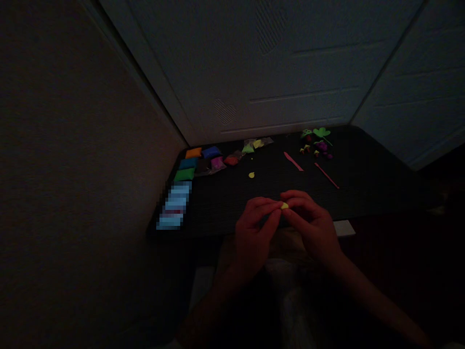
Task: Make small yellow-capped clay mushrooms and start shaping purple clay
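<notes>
Between the fingertips of both hands is a small piece of yellow modelling clay point(285, 206). My left hand point(256, 228) pinches its left side with thumb and forefinger. From the other side, my right hand point(312, 220) grips it with thumb and fingers. Both hands are just above the front edge of the dark table point(225, 208). Beyond them lies a flattened yellow clay piece point(251, 175), with a tiny yellow bit point(252, 159) farther back. A pink clay knife point(292, 162) and a thin pink modelling tool point(327, 175) rest to the right.
Clay packets, among them orange point(193, 153), blue point(211, 152), green point(185, 174) and red point(232, 159), lie at the left and back. A blurred-out lit screen point(175, 206) is at the left edge. Finished-looking clay shapes, including a green clover point(321, 133) and purple balls point(321, 146), stand back right.
</notes>
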A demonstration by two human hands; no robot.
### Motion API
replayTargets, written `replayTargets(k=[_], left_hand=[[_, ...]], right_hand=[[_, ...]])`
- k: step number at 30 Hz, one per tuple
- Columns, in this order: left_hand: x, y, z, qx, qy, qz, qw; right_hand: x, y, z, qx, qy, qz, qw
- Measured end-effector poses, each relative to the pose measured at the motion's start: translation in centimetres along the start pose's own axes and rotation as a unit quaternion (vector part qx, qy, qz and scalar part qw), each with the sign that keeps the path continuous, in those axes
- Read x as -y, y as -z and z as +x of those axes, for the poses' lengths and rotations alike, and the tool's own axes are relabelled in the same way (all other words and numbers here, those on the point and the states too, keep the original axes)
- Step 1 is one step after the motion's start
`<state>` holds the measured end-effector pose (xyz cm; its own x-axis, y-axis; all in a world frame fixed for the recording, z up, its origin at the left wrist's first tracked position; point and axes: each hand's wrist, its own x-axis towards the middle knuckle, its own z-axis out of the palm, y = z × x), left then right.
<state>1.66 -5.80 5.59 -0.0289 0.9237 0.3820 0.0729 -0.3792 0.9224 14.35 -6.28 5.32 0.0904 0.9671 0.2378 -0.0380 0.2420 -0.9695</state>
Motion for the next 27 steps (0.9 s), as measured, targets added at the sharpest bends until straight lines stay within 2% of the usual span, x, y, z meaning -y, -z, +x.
replayTargets(k=[14, 27], left_hand=[[0.05, -0.04, 0.02, -0.007, -0.01, 0.011, 1.0], [0.15, -0.07, 0.06, -0.009, 0.007, 0.012, 1.0]], right_hand=[[-0.33, 0.0, 0.16, 0.003, -0.019, 0.037, 0.999], [0.17, -0.17, 0.17, 0.001, -0.014, 0.014, 1.0]])
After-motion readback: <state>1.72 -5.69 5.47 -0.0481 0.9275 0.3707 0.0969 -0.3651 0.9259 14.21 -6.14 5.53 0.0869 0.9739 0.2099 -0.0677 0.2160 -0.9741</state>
